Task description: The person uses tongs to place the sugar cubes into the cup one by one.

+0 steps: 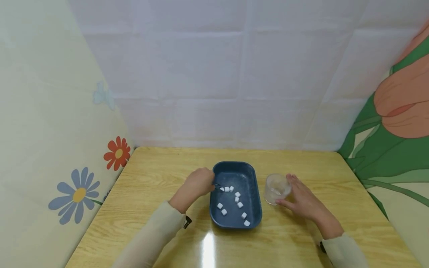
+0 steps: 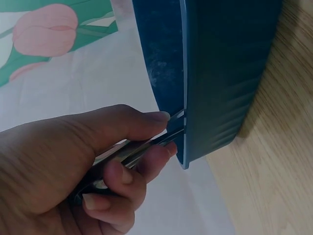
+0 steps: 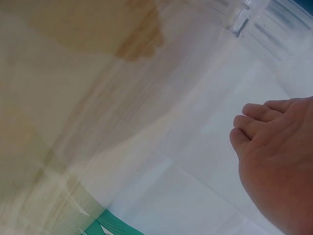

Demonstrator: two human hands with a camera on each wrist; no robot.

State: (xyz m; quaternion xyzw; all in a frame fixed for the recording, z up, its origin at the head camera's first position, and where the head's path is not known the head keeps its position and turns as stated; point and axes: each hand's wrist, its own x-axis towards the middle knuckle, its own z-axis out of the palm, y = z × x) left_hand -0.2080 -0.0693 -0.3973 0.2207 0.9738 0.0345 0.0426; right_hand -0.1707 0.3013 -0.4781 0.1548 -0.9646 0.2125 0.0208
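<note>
My left hand [image 1: 197,184] grips slim metal tongs [image 2: 132,152] over the left rim of a dark blue rectangular tray [image 1: 236,176]. The tongs reach into the tray, beside a small white cube [image 1: 222,189]; whether they pinch it is too small to tell. Several more white cubes [image 1: 237,194], like sugar cubes, lie scattered on the tray's floor. To the right of the tray stands a clear glass [image 1: 277,187], upright on the table. My right hand [image 1: 303,199] holds the glass from its right side, thumb toward the front and fingers behind.
All of this rests on a wood-grain table [image 1: 161,171]. Its far edge meets a white cloth backdrop [image 1: 201,74], with flower-printed cloths [image 1: 79,195] along both sides. A bright reflection shows on the table in front of the tray.
</note>
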